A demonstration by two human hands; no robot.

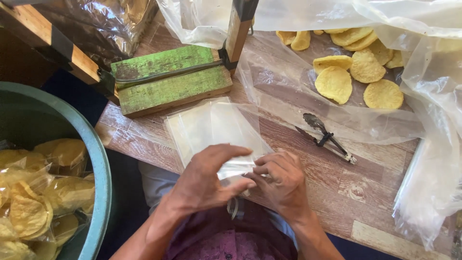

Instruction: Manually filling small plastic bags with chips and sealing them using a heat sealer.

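Note:
My left hand and my right hand meet at the near edge of a wooden table. Both pinch the near end of a small clear plastic bag between fingers and thumbs. That bag is the top of a small stack of clear bags lying flat in front of my hands. Several round yellow crackers lie on a large clear plastic sheet at the far right.
A green-painted wooden block with a dark metal strip lies at the back left. Small metal tongs rest to the right of my hands. A teal tub at the left holds bagged crackers. More clear plastic hangs at the right.

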